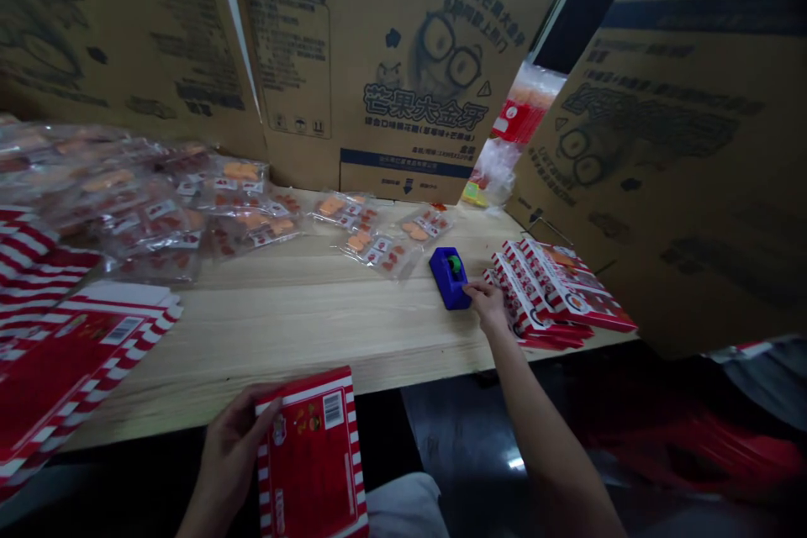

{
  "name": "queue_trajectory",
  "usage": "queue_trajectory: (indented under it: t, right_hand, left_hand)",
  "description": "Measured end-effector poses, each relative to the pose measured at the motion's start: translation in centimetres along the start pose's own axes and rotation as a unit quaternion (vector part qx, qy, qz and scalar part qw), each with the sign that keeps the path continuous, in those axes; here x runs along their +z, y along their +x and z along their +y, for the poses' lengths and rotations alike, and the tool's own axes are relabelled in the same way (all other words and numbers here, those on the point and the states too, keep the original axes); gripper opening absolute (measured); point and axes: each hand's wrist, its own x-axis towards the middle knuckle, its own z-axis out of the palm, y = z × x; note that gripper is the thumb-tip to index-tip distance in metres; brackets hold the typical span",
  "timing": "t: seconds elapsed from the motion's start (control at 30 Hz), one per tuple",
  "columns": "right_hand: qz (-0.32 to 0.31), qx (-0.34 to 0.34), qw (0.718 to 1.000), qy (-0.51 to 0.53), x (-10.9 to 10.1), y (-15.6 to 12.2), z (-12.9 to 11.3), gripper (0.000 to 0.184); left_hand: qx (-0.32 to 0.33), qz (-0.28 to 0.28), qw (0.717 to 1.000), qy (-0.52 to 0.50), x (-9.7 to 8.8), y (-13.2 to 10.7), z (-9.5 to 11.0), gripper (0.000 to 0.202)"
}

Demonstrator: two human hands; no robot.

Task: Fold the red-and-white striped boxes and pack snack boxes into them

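Note:
My left hand grips a flat red carton blank with white stripes near the table's front edge, its barcode panel facing up. My right hand reaches across the wooden table, its fingertips at the side of a blue tape dispenser. Whether those fingers hold the dispenser is hard to tell. Just right of that hand lies a stack of red-and-white striped cartons. Clear sachets of orange sweets lie beyond the dispenser.
More sachets form a heap at the back left, and flat striped cartons pile at the left. Large printed cardboard sheets stand along the back and right. A crumpled plastic bag sits in the gap between them.

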Motion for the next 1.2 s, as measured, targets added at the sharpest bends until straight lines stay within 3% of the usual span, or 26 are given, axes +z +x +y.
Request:
queue_trajectory:
  t: [0.3, 0.53, 0.73, 0.9, 1.0, 1.07, 1.1, 1.13, 1.2]
  right_hand:
    - [0.044, 0.054, 0.991, 0.111, 0.7, -0.2, -0.6, 0.032]
    - [0.076, 0.029, 0.978, 0.192, -0.4, -3.6, 1.2, 0.030]
    - [0.103, 0.038, 0.972, 0.208, 0.0, -4.4, 3.9, 0.028]
    - [0.105, 0.033, 0.968, 0.226, -0.4, -4.5, 4.1, 0.031]
    - [0.079, 0.031, 0.970, 0.227, -0.1, -6.6, 3.0, 0.029]
    - [-0.002, 0.026, 0.977, 0.213, 1.2, -9.0, 1.3, 0.027]
    - [-0.077, 0.018, 0.977, 0.198, 2.1, -10.3, 0.1, 0.025]
    - [-0.193, -0.001, 0.967, 0.168, 3.3, -11.6, -1.3, 0.023]
    - [-0.433, -0.060, 0.893, 0.108, 5.9, -14.0, -4.4, 0.020]
  left_hand:
    - [-0.027, 0.006, 1.000, 0.000, 0.6, 0.0, 0.4, 0.049]
    - [0.004, 0.011, 1.000, 0.025, 1.3, 0.4, 0.9, 0.049]
    - [0.089, -0.004, 0.994, 0.060, 1.9, 1.9, 4.4, 0.041]
    - [0.127, -0.072, 0.985, 0.093, 1.0, 3.9, 7.9, 0.034]
    - [0.111, -0.139, 0.973, 0.145, 0.2, 4.9, 8.8, 0.031]
    - [0.083, -0.185, 0.964, 0.174, 0.1, 5.4, 8.7, 0.030]
    - [0.073, -0.206, 0.957, 0.191, 0.2, 5.6, 8.6, 0.029]
    - [0.068, -0.225, 0.949, 0.208, 0.4, 5.7, 8.4, 0.028]
    - [0.066, -0.258, 0.933, 0.240, 1.1, 5.8, 8.1, 0.025]
